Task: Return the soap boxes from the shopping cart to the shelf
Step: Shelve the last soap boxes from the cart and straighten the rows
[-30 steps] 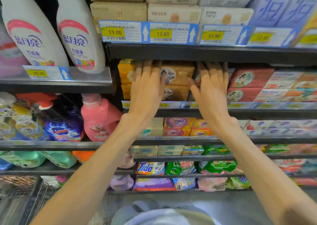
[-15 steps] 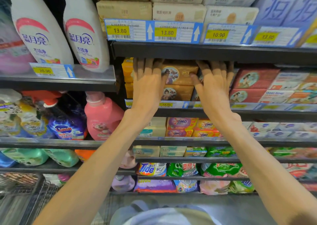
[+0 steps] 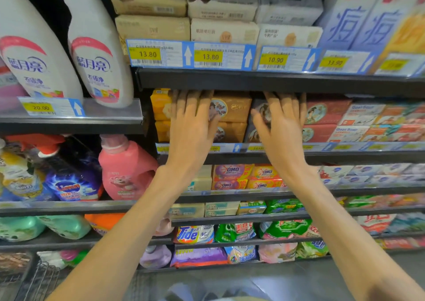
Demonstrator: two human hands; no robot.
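White plastic marks the far left: two tall detergent bottles stand side by side on an upper shelf, above a yellow price tag reading 20.00. Below them a pink bottle stands next to a blue refill pouch.

In the middle, two bare forearms reach up to the soap shelf. The left hand lies flat, fingers straight and spread, released and gripping nothing, its fingertips against the fronts of the boxes. Just left of it are two yellow soap boxes, one stacked on the other. Between the two hands are two brown soap boxes, also stacked; the left hand's thumb side overlaps their left edge.

The right hand is likewise flat and released, its straight fingers resting on a dark soap box mostly hidden behind it; how many dark boxes are stacked there cannot be told. Just right of this hand are two red soap boxes, stacked, then blurred white and orange Goat Soap boxes.

Above, four price tags are readable: 13.80, 13.80, 10.90 and 13.90. At the bottom left, the wire rim of the shopping cart shows.
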